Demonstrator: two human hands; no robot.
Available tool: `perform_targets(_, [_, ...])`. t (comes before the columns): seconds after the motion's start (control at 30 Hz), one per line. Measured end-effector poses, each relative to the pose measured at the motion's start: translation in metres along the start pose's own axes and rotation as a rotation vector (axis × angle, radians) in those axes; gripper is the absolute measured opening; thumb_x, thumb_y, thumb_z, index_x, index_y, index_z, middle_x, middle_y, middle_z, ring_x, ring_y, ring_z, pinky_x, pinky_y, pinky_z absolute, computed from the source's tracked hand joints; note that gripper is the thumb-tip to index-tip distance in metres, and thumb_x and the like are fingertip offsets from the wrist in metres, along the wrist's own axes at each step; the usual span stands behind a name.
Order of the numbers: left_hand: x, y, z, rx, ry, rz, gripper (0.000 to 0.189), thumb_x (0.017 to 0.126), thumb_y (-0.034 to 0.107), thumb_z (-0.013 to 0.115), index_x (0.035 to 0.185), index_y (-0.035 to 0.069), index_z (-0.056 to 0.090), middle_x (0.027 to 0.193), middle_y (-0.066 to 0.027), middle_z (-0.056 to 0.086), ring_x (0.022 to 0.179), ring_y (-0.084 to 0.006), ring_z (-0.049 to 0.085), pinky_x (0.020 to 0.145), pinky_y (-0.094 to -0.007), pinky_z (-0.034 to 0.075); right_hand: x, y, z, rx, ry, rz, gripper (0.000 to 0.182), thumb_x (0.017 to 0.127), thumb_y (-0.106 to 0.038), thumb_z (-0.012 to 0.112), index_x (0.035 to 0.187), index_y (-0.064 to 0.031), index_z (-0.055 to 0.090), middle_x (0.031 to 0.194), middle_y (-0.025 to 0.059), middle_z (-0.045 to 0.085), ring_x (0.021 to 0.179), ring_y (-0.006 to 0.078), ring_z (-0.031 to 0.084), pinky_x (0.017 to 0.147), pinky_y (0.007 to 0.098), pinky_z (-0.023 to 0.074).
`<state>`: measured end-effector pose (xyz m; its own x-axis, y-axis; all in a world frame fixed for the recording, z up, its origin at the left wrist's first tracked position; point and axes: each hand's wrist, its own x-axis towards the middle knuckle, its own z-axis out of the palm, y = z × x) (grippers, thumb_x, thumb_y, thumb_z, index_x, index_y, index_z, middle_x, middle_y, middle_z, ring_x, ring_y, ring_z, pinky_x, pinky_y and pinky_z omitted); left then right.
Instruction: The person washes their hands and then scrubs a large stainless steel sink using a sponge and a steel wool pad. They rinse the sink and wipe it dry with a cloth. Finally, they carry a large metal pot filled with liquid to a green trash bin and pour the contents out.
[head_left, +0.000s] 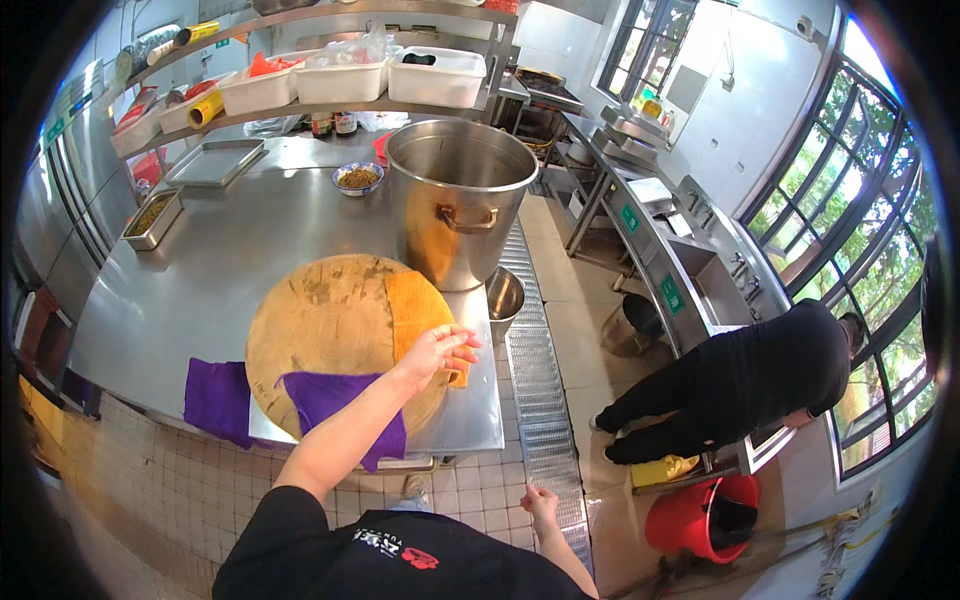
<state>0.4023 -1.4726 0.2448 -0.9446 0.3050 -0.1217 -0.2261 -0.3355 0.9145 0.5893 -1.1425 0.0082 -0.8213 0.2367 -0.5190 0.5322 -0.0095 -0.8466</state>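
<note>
My left hand (439, 352) reaches over the right side of a round wooden chopping block (322, 322), fingers apart with nothing in them. Below and beside it an orange cloth (411, 311) lies over the block's edge; I cannot tell whether the fingers touch it. One purple cloth (330, 401) drapes over the block's front, partly hidden by my forearm. Another purple cloth (217, 397) hangs off the table edge to the left. My right hand (541, 504) is low over the floor, fingers curled, with nothing visible in it.
A large steel stockpot (461, 217) stands on the steel table (202, 300), near a patterned bowl of food (358, 178). A steel bucket (504, 296) is beside the table. A person in black (757, 375) bends by the sinks (705, 274), near a red bucket (686, 517).
</note>
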Motion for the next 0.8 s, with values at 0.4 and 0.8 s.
perform_targets(0.4, [0.155, 0.053, -0.031, -0.524, 0.297, 0.158, 0.043, 0.09, 0.031, 0.049, 0.121, 0.003, 0.039, 0.109, -0.0145, 0.056, 0.103, -0.0243, 0.053, 0.078, -0.0363, 0.048, 0.065, -0.001, -0.025, -0.019, 0.189, 0.172, 0.025, 0.088, -0.023, 0.053, 0.075, -0.0027, 0.057, 0.066, 0.0075, 0.062, 0.055, 0.0157, 0.059, 0.048, 0.0275, 0.046])
perform_targets(0.8, [0.23, 0.051, -0.014, -0.829, 0.699, 0.059, 0.04, 0.081, 0.038, 0.062, 0.092, 0.005, 0.042, 0.083, -0.0114, 0.051, 0.083, -0.0311, 0.058, 0.089, -0.0452, 0.042, 0.096, -0.004, -0.062, -0.127, 0.122, 0.241, 0.02, 0.082, -0.018, 0.057, 0.071, -0.0013, 0.058, 0.065, 0.0067, 0.061, 0.057, 0.0148, 0.059, 0.049, 0.0267, 0.0445])
